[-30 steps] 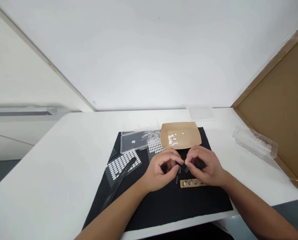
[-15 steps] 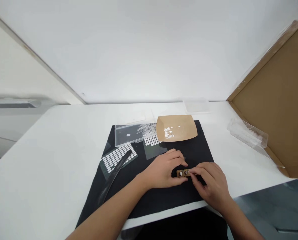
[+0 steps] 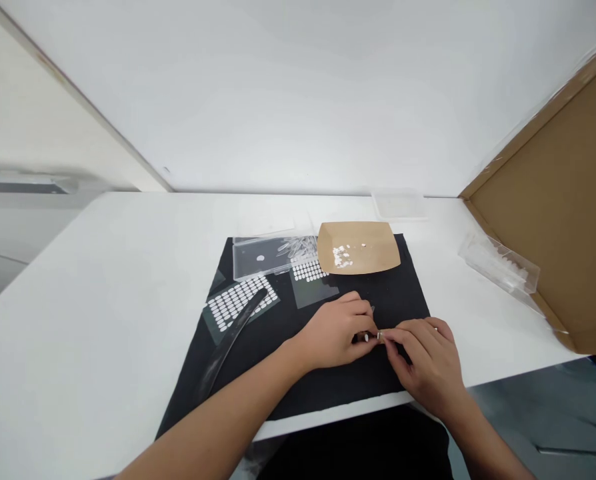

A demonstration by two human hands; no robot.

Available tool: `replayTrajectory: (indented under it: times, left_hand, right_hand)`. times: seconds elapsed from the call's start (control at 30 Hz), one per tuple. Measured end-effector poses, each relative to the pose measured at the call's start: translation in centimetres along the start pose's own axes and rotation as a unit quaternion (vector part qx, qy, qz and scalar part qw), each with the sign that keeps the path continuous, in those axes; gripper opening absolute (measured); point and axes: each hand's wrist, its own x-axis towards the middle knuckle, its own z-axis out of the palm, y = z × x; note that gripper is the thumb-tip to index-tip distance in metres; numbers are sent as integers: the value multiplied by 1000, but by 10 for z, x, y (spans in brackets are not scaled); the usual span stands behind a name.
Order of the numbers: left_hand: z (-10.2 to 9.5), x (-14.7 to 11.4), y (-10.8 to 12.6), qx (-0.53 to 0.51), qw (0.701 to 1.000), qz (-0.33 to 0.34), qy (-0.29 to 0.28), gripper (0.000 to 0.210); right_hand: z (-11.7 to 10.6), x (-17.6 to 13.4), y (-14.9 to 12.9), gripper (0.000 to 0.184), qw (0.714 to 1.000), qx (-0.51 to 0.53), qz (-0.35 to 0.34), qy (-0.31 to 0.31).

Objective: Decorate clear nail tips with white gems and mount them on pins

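A small brown strip [image 3: 384, 335] lies between my hands over the black mat, with tiny white pieces on it; my fingers cover much of it. My left hand [image 3: 338, 333] has its thumb and forefinger closed on the strip's left part, beside a white oval bit [image 3: 367, 338]. At the strip's right part my right hand [image 3: 425, 357] is pinched, thumb tip and fingertips meeting at a small pale piece. Whether that piece is loose or part of the strip is too small to tell.
A brown paper tray [image 3: 378, 257] holding white scraps stands at the mat's far edge. Beside it lie a clear box [image 3: 248, 267] with clear slivers, sheets of white oval stickers [image 3: 241, 300] and a dark curved strip [image 3: 228, 343]. Another clear box [image 3: 501, 263] sits right, near cardboard [image 3: 558, 200].
My left thumb and forefinger have come together on the brown strip, where they were apart around it before. My right hand stays pinched at its right part. The view has shifted slightly.
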Motion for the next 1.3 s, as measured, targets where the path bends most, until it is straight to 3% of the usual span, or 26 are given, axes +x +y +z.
replayTrajectory:
  times: [0.2,0.5,1.3]
  left_hand:
    - [1,-1,1,0,1000,-4,-9,7]
    - [1,-1,2,-3,1000,-9,-11,10]
    - [3,-1,2,0,1000,-18,-12,9]
  right_hand:
    - [0,3,-4,6,1000,-13,2,-21]
    - [-3,4,-4,7,999,-16,-3,-46]
    - [-1,4,-1,8,999,-14,-16,-45]
